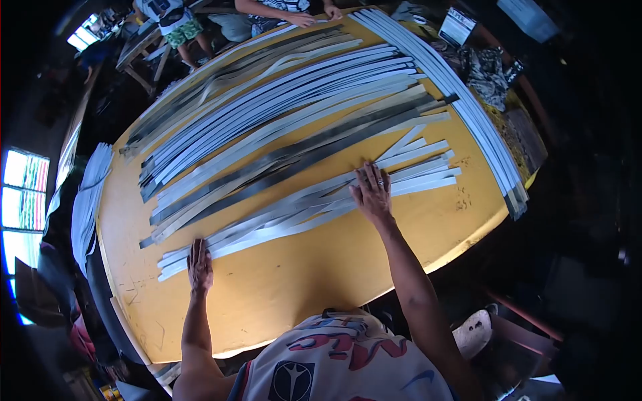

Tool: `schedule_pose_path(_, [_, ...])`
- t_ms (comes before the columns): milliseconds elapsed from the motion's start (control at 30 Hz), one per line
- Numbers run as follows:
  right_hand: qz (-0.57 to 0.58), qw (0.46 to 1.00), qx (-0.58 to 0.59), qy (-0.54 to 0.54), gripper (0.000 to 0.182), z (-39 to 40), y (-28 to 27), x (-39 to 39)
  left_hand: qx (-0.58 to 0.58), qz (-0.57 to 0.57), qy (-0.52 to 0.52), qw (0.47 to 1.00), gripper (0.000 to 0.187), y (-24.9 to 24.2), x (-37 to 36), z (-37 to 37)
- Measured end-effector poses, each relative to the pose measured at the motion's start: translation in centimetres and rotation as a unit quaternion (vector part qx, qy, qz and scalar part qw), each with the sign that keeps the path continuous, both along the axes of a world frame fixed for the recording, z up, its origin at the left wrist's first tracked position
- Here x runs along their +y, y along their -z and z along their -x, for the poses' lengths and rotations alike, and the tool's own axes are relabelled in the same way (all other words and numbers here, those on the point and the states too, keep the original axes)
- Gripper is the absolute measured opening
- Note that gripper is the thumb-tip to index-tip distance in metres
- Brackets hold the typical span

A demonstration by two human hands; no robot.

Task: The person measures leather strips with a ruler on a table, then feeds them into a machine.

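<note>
Long, flat, pale grey strips (287,217) lie in a loose bundle across the near part of a yellow tabletop (267,287). My left hand (200,266) rests on the bundle close to its left end, fingers stretched out. Farther right, my right hand (372,190) lies flat over the same strips, fingers slightly spread, with the strip ends fanning out beyond it. Neither hand is closed round a strip. Just past this bundle lies a row of dark grey and beige strips (287,157).
Behind are white strips (267,100) and brownish strips (227,63). More white strips (461,100) run along the right edge, and a bunch (93,194) hangs at the left edge. Another person's hands (314,17) are at the far edge; a second person (180,27) stands beyond.
</note>
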State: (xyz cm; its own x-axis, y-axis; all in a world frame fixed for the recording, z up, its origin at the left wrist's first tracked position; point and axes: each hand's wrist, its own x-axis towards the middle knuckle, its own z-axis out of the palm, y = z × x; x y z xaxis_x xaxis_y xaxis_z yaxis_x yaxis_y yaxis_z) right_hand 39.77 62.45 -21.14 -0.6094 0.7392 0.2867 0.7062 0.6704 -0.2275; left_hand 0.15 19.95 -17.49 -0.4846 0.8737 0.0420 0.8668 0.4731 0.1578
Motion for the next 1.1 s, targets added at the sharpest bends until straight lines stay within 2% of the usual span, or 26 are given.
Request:
schedule_pose_path(133, [0.046,0.999,-0.010,-0.018,0.055,-2.4,-0.6,-1.5,0.009,-0.011,-0.022,1.000,0.047,-1.2,-3.7,-5.0])
schedule_pose_path(200, [0.023,0.999,0.013,-0.025,0.051,-3.8,-0.5,-0.7,0.011,-0.004,-0.046,0.999,0.049,0.2,-6.3,-7.4])
schedule_pose_path(267, [0.004,0.999,0.045,-0.012,0.046,-4.1,-0.5,0.7,-0.013,0.047,-0.122,0.991,0.052,0.0,-6.7,-10.1])
schedule_pose_path(333, [0.017,1.000,0.020,0.003,0.045,-4.6,-0.6,1.4,-0.008,0.026,-0.171,0.985,0.055,1.4,-6.8,-10.7])
schedule_pose_path(367, [0.002,1.000,0.026,0.008,0.045,-4.6,-0.5,1.4,-0.005,-0.022,-0.205,0.978,0.057,0.9,-5.3,-11.3])
schedule_pose_path(467, [-0.014,0.996,0.050,0.066,0.048,-4.9,-0.9,0.3,-0.008,-0.096,-0.180,0.979,0.061,0.6,0.9,-11.8])
schedule_pose_path(533, [0.000,0.996,0.044,0.078,0.050,-5.4,-1.3,-0.9,-0.068,-0.136,-0.076,0.985,0.065,0.3,6.8,-13.4])
schedule_pose_path(600, [0.000,0.992,0.064,0.109,0.052,-6.1,-1.4,-1.9,-0.157,-0.082,0.026,0.984,0.066,-1.1,13.0,-16.0])
schedule_pose_path(667, [0.001,0.992,0.062,0.111,0.053,-7.1,-1.4,-2.7,-0.078,0.065,0.079,0.992,0.065,-2.8,17.5,-18.0])
schedule_pose_path(733, [0.005,0.993,0.057,0.104,0.054,-8.0,-1.2,-3.8,-0.095,0.040,0.100,0.990,0.064,-0.1,18.3,-16.6])
schedule_pose_path(800, [0.009,0.988,0.061,0.145,0.056,-8.9,-1.2,-4.6,-0.111,0.017,0.129,0.985,0.064,-0.2,18.3,-16.7])
schedule_pose_path(867, [0.016,0.984,0.067,0.164,0.057,-9.6,-1.1,-5.1,-0.083,-0.043,0.165,0.982,0.050,-0.5,17.6,-17.7])
schedule_pose_path(900, [0.024,0.981,0.078,0.175,0.058,-9.8,-1.0,-5.2,-0.123,-0.016,0.143,0.982,0.062,0.4,17.7,-17.3])
schedule_pose_path(933, [0.031,0.978,0.089,0.185,0.059,-9.9,-0.9,-5.2,-0.121,-0.016,0.149,0.981,0.062,0.8,17.8,-17.4])
schedule_pose_path(1000, [0.035,0.978,0.085,0.190,0.060,-9.8,-1.3,-5.1,-0.158,-0.053,0.094,0.982,0.066,0.2,19.0,-18.5])
schedule_pose_path(1100, [0.043,0.975,0.087,0.198,0.061,-9.7,-1.8,-5.0,-0.136,-0.064,0.143,0.978,0.069,-1.3,21.6,-21.2])
